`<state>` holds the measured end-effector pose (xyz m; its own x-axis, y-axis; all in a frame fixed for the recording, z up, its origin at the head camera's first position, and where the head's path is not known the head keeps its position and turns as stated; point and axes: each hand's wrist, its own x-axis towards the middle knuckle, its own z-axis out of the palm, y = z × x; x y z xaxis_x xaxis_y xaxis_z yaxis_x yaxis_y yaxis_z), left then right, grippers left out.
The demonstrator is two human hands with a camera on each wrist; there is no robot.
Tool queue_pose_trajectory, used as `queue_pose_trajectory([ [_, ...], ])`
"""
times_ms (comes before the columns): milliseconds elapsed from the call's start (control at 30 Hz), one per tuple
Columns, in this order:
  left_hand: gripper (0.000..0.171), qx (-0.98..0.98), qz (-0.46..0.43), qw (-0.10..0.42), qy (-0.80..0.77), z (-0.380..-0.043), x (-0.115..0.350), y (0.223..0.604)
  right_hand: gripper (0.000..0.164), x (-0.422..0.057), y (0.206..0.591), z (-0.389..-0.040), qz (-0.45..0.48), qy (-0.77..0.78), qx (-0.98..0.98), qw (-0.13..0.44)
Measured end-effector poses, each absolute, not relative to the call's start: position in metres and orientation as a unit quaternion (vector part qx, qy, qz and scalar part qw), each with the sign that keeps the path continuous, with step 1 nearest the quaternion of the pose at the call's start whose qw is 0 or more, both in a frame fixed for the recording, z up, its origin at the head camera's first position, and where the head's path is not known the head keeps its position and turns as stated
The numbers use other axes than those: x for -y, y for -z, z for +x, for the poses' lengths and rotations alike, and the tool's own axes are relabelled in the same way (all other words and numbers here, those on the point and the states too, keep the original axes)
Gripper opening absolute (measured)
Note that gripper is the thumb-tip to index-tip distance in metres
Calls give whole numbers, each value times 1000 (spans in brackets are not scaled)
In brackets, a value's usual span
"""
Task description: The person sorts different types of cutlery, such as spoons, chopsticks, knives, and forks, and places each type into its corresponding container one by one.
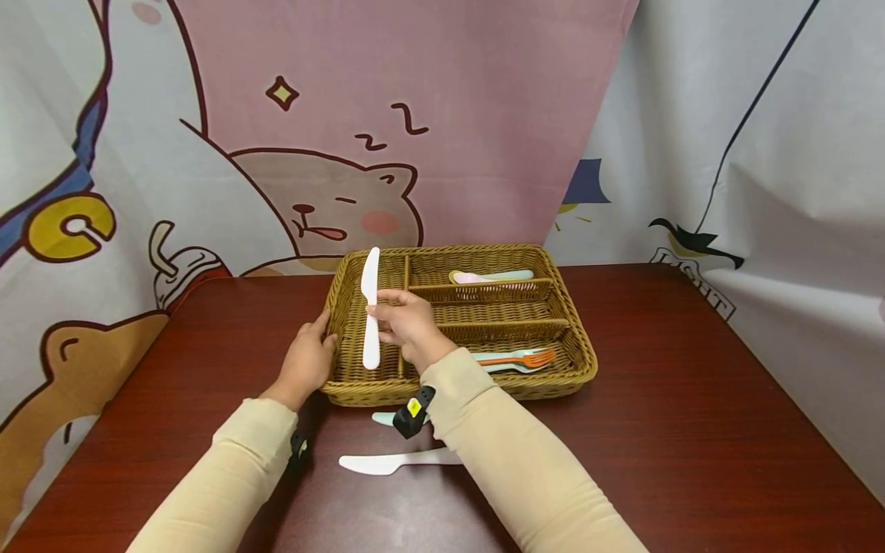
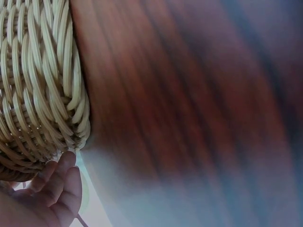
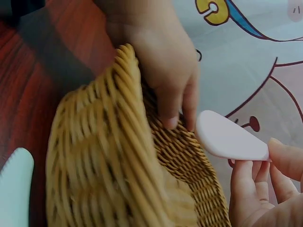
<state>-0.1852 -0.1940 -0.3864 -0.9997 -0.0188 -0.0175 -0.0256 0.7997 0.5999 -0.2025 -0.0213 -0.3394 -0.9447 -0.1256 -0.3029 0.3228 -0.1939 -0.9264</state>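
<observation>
My right hand [image 1: 412,326] pinches a white plastic knife [image 1: 371,307] near its middle, over the long left compartment of the wicker basket [image 1: 588,367]. Blade up, the knife stands nearly upright in the head view; its pale handle end [image 3: 232,137] shows close up in the right wrist view. At the basket's left side, my left hand [image 1: 309,357] grips the rim, with the thumb over the inner wall. From the left wrist, the fingers [image 2: 71,184] show against the outer weave.
The front right compartment holds an orange fork [image 1: 538,358] among pale green cutlery. Pink and mint pieces, one a pink utensil [image 1: 472,278], lie in the back compartment. On the table before the basket lie another white knife [image 1: 373,464] and a mint knife [image 1: 382,418], both partly behind the right arm.
</observation>
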Motion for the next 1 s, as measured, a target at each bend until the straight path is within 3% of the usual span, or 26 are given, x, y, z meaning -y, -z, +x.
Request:
queue_pose_trajectory([
  [1000, 55, -951, -13, 4, -309, -186, 194, 386, 25, 61, 358, -194, 110, 767, -622, 113],
])
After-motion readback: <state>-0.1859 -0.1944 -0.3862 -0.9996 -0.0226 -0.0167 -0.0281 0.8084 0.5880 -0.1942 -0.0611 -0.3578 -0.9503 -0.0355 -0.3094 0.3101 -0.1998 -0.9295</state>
